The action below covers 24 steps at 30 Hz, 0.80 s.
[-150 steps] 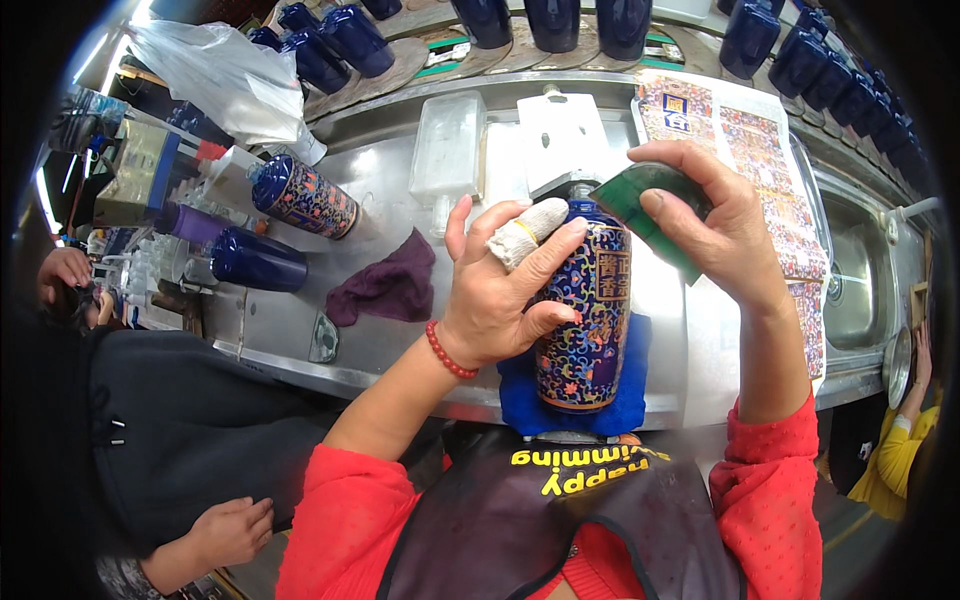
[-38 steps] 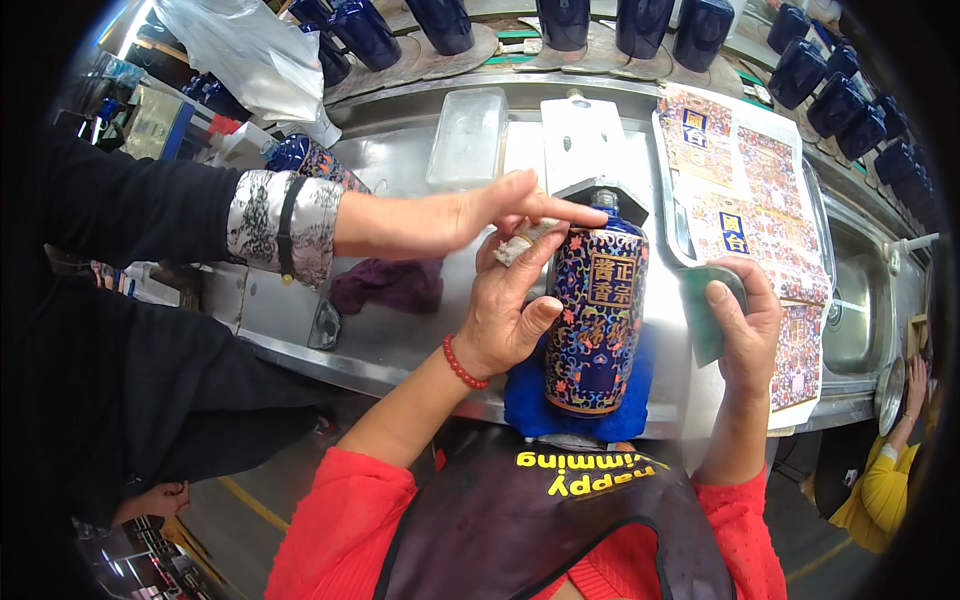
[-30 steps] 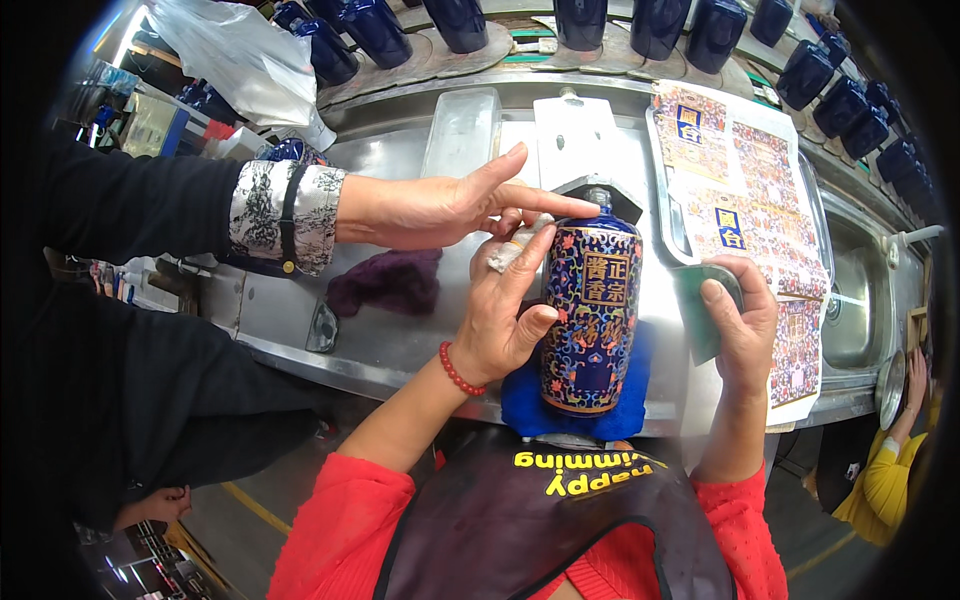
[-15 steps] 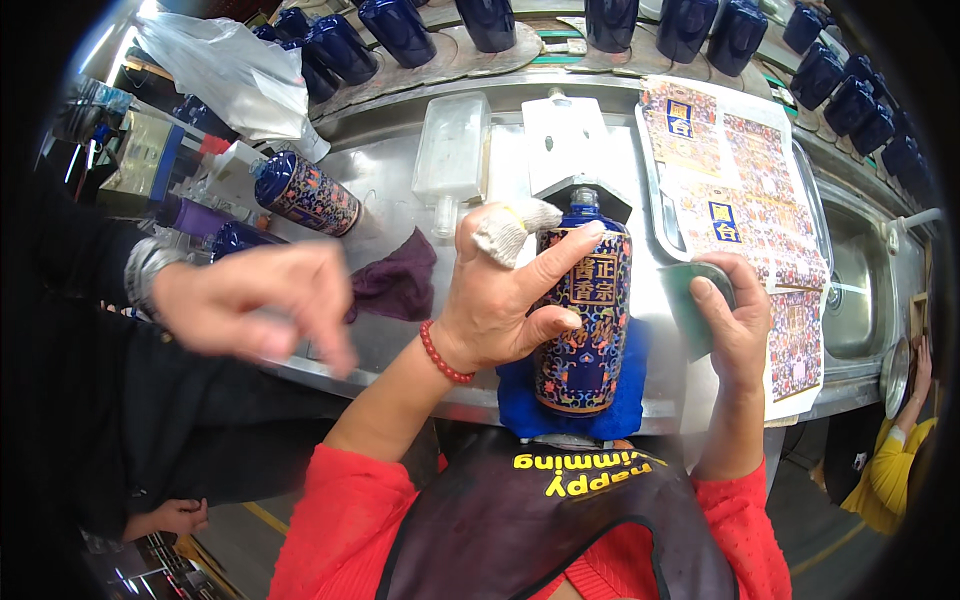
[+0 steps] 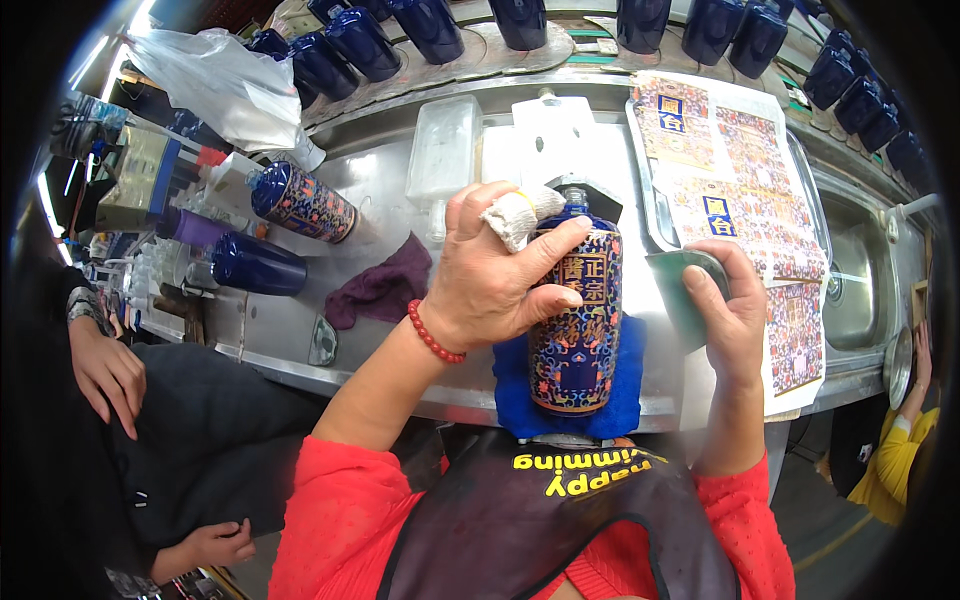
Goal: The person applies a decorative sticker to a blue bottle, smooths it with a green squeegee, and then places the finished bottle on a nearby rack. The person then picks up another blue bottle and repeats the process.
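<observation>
Right grip pinches one green scraper.

My left hand spreads at the left side of the bottle, index finger reaching over its shoulder, thumb lower across its front, another finger wrapped in white. My left forearm slants up from the bottle's lower left. My right hand is apart from it, to its right, thumb pinched against curled fingers, the right forearm nearly upright.
</observation>
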### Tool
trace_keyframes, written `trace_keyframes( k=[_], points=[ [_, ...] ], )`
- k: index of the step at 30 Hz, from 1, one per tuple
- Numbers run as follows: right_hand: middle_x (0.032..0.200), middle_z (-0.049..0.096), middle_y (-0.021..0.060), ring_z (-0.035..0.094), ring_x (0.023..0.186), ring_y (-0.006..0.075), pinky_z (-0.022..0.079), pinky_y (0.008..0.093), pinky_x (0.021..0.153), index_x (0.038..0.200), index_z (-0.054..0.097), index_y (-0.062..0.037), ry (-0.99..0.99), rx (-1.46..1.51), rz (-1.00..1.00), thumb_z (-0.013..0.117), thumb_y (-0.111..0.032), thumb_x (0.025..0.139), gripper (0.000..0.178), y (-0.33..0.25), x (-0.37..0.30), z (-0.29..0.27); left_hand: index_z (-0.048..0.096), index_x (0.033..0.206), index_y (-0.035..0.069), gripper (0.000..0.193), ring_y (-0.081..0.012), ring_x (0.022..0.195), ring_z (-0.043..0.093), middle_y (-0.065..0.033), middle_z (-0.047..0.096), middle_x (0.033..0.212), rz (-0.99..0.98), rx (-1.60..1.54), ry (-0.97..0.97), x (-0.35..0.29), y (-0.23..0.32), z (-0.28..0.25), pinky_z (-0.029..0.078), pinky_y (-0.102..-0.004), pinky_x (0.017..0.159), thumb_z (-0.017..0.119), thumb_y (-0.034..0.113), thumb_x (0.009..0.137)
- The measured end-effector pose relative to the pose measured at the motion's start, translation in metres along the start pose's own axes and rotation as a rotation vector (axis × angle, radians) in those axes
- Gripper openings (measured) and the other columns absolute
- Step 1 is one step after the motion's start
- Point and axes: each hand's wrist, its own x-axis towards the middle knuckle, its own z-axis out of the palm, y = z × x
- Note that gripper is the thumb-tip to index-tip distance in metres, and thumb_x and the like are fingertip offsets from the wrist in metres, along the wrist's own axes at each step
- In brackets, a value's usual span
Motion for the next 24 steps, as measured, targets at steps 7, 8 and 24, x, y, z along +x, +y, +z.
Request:
trace_keyframes(
  k=[7, 8, 24],
  points=[
    [0.095, 0.07, 0.0059, 0.065, 0.084, 0.0116, 0.052, 0.0258, 0.076, 0.11, 0.068, 0.0001, -0.092, -0.237, -0.155, 0.071, -0.012, 0.094, 0.02, -0.027, 0.021, 0.015, 0.075, 0.119, 0.015, 0.06, -0.0305, 0.12, 0.046, -0.0096, 0.066, 0.122, -0.013, 0.012, 0.064, -0.003, 0.003, -0.002, 0.035, -0.0459, 0.105, 0.053, 0.066, 0.095],
    [0.096, 0.071, 0.0063, 0.065, 0.085, 0.0126, 0.052, 0.0265, 0.077, 0.11, 0.068, 0.0, -0.149, -0.28, -0.205, 0.071, -0.012, 0.094, 0.021, -0.032, 0.029, 0.017, 0.075, 0.119, 0.015, 0.06, -0.0306, 0.12, 0.046, -0.0097, 0.066, 0.122, -0.014, 0.016, 0.065, -0.003, 0.003, -0.002, 0.035, -0.0458, 0.105, 0.053, 0.065, 0.095],
    [0.096, 0.07, 0.0037, 0.063, 0.087, 0.0092, 0.05, 0.0238, 0.079, 0.109, 0.068, -0.0002, -0.071, -0.195, -0.058, 0.071, -0.016, 0.094, 0.022, -0.014, 0.047, 0.019, 0.069, 0.134, 0.019, 0.064, -0.0246, 0.119, 0.052, 0.0006, 0.074, 0.109, 0.181, 0.034, -0.072, 0.007, 0.001, -0.006, 0.031, -0.0506, 0.11, 0.037, 0.064, 0.102]
  ],
)
